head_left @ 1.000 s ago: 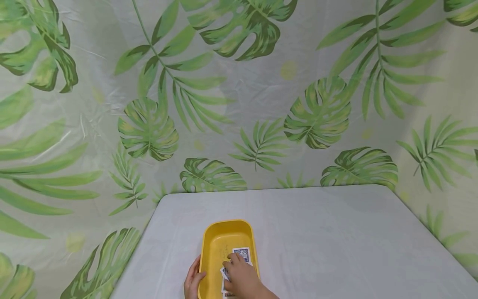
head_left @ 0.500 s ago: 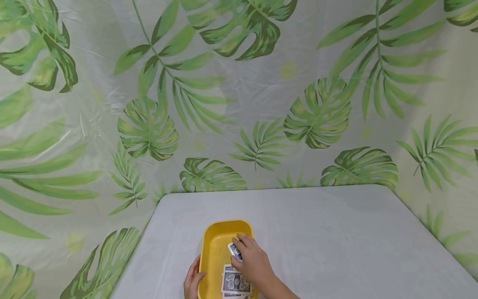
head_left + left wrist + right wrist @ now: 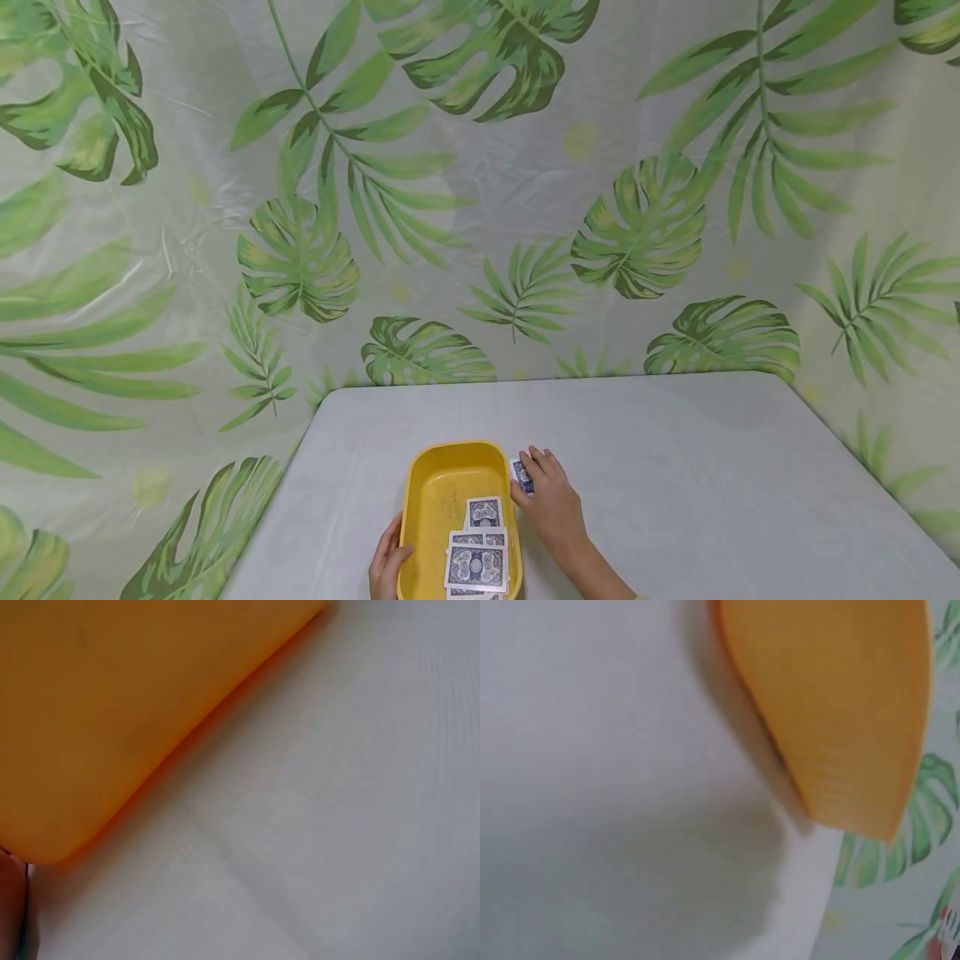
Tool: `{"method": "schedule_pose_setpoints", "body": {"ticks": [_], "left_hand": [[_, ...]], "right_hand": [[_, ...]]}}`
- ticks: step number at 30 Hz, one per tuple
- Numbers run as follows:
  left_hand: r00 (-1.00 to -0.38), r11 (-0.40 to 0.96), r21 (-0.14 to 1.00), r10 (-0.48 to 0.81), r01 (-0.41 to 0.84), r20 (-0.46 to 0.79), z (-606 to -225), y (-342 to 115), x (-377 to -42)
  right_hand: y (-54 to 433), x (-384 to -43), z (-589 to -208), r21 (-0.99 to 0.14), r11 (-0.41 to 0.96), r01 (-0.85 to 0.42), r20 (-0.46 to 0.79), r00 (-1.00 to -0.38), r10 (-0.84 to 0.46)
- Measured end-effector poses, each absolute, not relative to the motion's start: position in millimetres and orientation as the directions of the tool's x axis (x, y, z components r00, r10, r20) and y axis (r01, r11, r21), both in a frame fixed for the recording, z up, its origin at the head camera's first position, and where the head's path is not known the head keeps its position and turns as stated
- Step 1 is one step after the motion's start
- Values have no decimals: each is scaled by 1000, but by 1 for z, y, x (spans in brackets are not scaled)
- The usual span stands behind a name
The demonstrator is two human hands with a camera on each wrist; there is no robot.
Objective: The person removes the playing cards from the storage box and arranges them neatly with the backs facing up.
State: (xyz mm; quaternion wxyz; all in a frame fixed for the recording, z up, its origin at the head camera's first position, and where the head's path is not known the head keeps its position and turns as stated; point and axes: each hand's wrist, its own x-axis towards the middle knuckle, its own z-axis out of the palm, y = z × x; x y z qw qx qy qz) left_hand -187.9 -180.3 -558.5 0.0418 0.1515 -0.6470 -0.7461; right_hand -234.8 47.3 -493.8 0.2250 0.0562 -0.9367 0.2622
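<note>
A yellow plastic tray (image 3: 438, 496) stands on the table with its left wall gripped by my left hand (image 3: 386, 562), thumb over the rim and fingers outside. My right hand (image 3: 553, 508) pinches a blue-backed playing card (image 3: 522, 477) just past the tray's right rim. Several face-down playing cards (image 3: 476, 568) lie overlapping along the tray's right side. The left wrist view shows the tray's outer wall (image 3: 127, 712) and a bit of a finger at the lower left edge. In the right wrist view, a sliver of the card (image 3: 952, 921) shows near the tray's outer side (image 3: 832, 705).
A white-covered table (image 3: 675, 483) extends right of and behind the tray. Beyond its far edge hangs a curtain (image 3: 525, 208) printed with green leaves.
My right hand has lifted a playing card out of the tray and carried it right, over the rim. More cards in the tray are uncovered. My left hand stays on the tray.
</note>
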Motion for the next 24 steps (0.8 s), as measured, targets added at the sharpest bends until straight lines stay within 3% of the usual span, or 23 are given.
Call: {"method": "schedule_pose_setpoints", "body": {"ticks": [9, 24], "left_hand": [[-945, -181, 972, -262, -149, -193, -557, -180, -188], [-949, -191, 971, -250, -147, -192, -557, -180, -188]], "right_hand": [[63, -239, -517, -504, 862, -64, 286, -953, 97], [74, -249, -559, -479, 877, 34, 179, -975, 135]]}}
